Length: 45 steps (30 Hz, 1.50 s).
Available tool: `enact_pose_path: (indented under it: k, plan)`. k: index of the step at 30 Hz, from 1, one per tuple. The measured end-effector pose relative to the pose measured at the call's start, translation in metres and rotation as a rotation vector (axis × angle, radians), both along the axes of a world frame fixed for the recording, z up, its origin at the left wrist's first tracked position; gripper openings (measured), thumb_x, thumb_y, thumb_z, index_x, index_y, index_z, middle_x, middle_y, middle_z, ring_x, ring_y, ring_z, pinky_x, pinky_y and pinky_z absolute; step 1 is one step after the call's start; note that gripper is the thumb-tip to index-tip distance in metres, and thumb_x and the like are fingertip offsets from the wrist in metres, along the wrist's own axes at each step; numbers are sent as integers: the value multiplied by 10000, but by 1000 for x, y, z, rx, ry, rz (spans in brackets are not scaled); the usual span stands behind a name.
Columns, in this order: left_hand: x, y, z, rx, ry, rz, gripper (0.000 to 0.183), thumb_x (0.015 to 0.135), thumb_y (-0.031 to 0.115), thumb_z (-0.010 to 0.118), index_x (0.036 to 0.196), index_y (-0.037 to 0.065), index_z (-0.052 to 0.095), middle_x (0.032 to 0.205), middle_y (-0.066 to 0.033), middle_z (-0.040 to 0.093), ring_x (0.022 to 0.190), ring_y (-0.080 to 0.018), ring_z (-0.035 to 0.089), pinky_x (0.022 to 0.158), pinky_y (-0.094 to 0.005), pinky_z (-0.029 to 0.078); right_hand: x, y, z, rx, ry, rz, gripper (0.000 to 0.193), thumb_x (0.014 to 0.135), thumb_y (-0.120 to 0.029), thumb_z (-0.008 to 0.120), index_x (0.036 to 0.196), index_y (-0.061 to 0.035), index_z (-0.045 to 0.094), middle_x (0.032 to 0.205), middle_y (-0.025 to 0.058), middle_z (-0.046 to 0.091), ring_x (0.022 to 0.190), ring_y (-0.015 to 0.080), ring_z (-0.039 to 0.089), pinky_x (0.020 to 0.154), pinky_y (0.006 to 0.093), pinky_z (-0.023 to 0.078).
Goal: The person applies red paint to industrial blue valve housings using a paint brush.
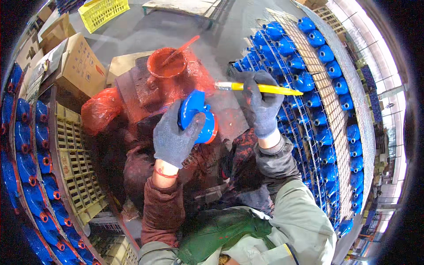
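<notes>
My left hand (174,136), in a grey glove, is closed around a blue metal casting (193,108) with red paint along its right rim. Up and to the right of it, my gloved right hand (265,102) grips a paintbrush (282,90) by its yellow handle. The brush lies nearly level, its bristles pointing left, apart from the casting. Beyond the casting stands a red-coated paint pot (161,64) with a red stick (183,48) leaning in it. A paint-smeared board (137,95) lies beneath the pot.
On the right, racks carry several rows of blue castings (324,137). More castings with red rims (33,194) line the left, beside yellowish plastic crates (73,163). A cardboard box (81,66) and red-stained plastic bag (101,110) are at left; a yellow crate (104,14) stands farther off.
</notes>
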<state>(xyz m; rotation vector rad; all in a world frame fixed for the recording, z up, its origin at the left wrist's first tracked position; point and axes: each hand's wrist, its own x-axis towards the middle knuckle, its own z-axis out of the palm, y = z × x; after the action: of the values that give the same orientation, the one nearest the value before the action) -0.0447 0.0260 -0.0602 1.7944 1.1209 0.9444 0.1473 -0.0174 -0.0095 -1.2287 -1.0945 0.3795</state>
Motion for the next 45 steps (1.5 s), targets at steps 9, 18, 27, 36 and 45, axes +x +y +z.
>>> enact_pose_path:
  k: [9, 18, 27, 36, 45]
  plan:
    - [14, 1, -3, 192, 329, 32, 640, 786, 434, 718, 1202, -29, 567, 1069, -206, 643, 967, -312, 648, 835, -382, 505, -3, 28, 16, -97, -758, -8, 76, 792, -142, 682, 827, -76, 673, 765, 74, 652, 652, 252, 638, 589, 315, 495]
    - [10, 5, -4, -1150, -1303, -299, 578, 933, 465, 476, 1265, -6, 522, 1143, -184, 626, 991, -329, 636, 888, -450, 520, 8, 27, -45, -120, 658, 163, 478, 948, -504, 500, 1015, -45, 617, 792, 53, 627, 671, 129, 582, 628, 266, 479]
    - [21, 3, -21, -1462, -1710, -1039, 639, 943, 477, 410, 1426, 65, 338, 1346, -219, 459, 1137, -396, 542, 702, -390, 543, 19, 55, -123, -147, 1199, 412, 406, 958, -444, 500, 1079, -64, 578, 752, 5, 579, 674, 128, 545, 590, 257, 445]
    - [2, 11, 1, -1211, -1541, -467, 885, 810, 665, 554, 1447, 101, 308, 1409, -234, 397, 1144, -411, 512, 899, -492, 522, 27, 17, -126, -161, 685, 200, 330, 982, -323, 494, 1164, -53, 550, 823, 8, 546, 736, 112, 523, 626, 219, 455]
    - [2, 22, -45, -1193, -1715, -248, 712, 829, 519, 617, 1336, 65, 409, 1240, -189, 542, 1106, -369, 548, 896, -477, 533, -22, -102, -149, -311, 457, -37, 411, 952, -408, 545, 1036, -17, 641, 682, 18, 574, 568, 115, 526, 496, 261, 403]
